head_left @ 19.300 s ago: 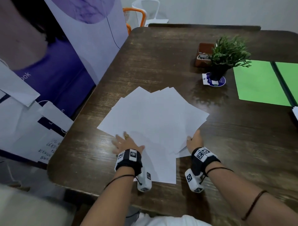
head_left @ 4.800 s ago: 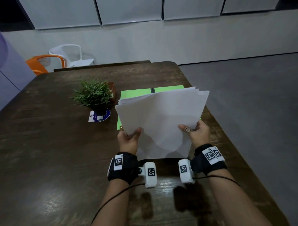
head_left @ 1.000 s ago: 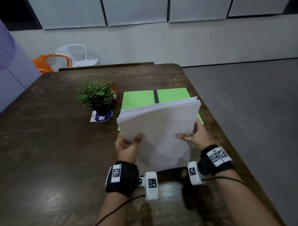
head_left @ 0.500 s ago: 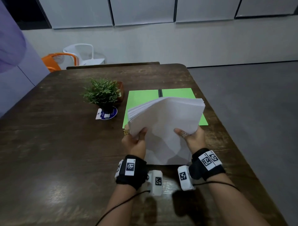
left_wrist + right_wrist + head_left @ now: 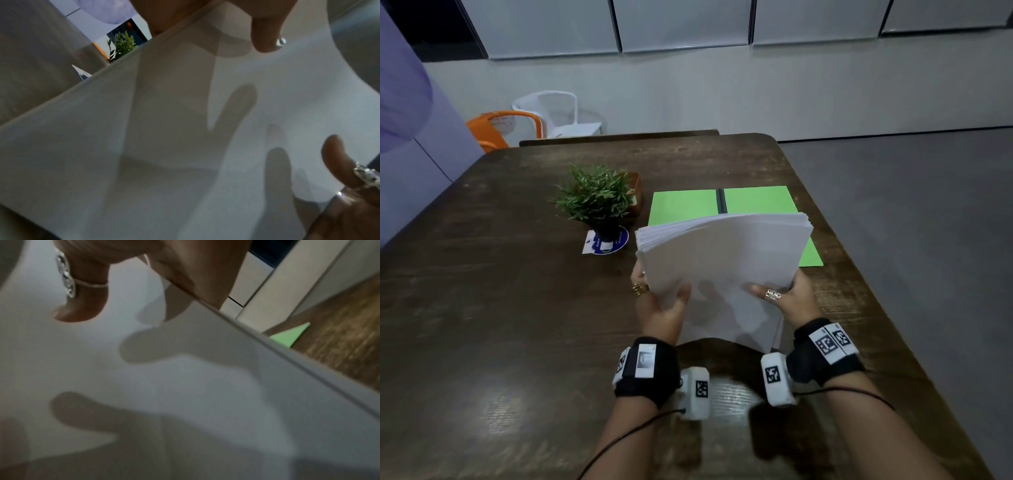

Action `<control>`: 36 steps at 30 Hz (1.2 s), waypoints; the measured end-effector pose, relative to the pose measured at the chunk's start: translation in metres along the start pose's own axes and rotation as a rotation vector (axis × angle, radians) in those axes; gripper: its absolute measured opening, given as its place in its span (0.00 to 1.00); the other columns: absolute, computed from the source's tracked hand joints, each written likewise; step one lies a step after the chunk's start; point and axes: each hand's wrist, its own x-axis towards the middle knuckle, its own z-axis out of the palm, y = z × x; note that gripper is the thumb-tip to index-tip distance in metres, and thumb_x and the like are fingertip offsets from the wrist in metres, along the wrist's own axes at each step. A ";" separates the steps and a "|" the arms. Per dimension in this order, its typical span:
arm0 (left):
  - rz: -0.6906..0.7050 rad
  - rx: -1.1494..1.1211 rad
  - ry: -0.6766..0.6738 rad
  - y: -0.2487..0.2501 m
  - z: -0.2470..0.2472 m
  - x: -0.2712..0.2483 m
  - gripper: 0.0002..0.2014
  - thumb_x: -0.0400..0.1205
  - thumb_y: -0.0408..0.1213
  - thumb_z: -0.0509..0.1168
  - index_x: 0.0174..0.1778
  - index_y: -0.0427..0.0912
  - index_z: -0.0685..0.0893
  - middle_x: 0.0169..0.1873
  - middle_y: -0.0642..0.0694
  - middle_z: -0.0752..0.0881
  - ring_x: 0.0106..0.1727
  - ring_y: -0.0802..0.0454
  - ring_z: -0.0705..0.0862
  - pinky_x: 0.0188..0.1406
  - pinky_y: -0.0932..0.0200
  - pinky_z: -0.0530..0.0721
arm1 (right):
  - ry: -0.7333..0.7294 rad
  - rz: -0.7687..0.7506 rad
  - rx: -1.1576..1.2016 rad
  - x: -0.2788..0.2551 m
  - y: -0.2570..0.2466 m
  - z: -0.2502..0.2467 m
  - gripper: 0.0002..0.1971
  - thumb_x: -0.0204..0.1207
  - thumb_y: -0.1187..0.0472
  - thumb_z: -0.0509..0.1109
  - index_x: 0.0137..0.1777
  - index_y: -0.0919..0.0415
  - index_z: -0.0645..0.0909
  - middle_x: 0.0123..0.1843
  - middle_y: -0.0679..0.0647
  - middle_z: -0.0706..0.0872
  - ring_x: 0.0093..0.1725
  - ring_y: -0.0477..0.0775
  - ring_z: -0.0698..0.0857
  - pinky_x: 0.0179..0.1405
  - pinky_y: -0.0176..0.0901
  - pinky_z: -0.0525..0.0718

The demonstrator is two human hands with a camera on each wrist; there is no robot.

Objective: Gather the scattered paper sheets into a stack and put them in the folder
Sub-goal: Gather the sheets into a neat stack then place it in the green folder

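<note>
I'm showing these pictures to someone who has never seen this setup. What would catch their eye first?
First, the white paper stack, held up at the centre with the left hand and right hand gripping its sides. Behind it, the open bright green folder lies flat on the dark wooden table, with a small potted plant to its left.

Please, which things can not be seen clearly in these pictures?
- Green folder, head view: its near part hidden behind the paper stack.
- Left hand and right hand: fingers behind the stack.
- Brown box: mostly behind the plant.
</note>
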 end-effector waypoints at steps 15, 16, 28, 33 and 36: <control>-0.116 -0.048 0.169 0.003 0.016 0.011 0.10 0.77 0.36 0.68 0.46 0.58 0.77 0.42 0.56 0.84 0.49 0.49 0.86 0.53 0.58 0.80 | 0.174 -0.031 0.092 0.006 0.001 0.020 0.19 0.60 0.76 0.80 0.52 0.71 0.83 0.43 0.48 0.90 0.40 0.42 0.89 0.41 0.33 0.85; -0.089 -0.061 0.177 0.006 0.017 0.013 0.10 0.75 0.38 0.67 0.47 0.57 0.77 0.43 0.57 0.84 0.46 0.57 0.86 0.51 0.63 0.81 | 0.177 -0.043 0.095 0.008 -0.002 0.020 0.19 0.60 0.76 0.79 0.53 0.72 0.82 0.40 0.45 0.90 0.40 0.41 0.88 0.40 0.32 0.84; -0.018 0.060 0.036 -0.001 -0.001 0.005 0.36 0.71 0.55 0.74 0.72 0.53 0.66 0.67 0.45 0.77 0.68 0.54 0.77 0.71 0.46 0.75 | 0.085 0.020 -0.048 0.005 0.019 0.004 0.23 0.57 0.78 0.81 0.53 0.69 0.80 0.45 0.50 0.85 0.35 0.26 0.84 0.36 0.21 0.80; 0.418 0.824 0.196 0.039 0.005 0.066 0.48 0.63 0.69 0.71 0.76 0.48 0.68 0.71 0.39 0.68 0.73 0.29 0.65 0.74 0.30 0.62 | 0.047 0.089 -0.033 0.004 0.018 0.002 0.18 0.58 0.77 0.80 0.42 0.58 0.83 0.45 0.54 0.88 0.41 0.41 0.87 0.40 0.33 0.87; 0.846 1.099 -0.171 0.119 0.047 0.036 0.53 0.64 0.75 0.63 0.80 0.48 0.57 0.80 0.40 0.55 0.81 0.35 0.49 0.75 0.30 0.37 | 0.029 0.121 0.055 0.003 0.017 0.001 0.20 0.55 0.73 0.83 0.48 0.66 0.84 0.44 0.51 0.88 0.44 0.51 0.88 0.39 0.36 0.88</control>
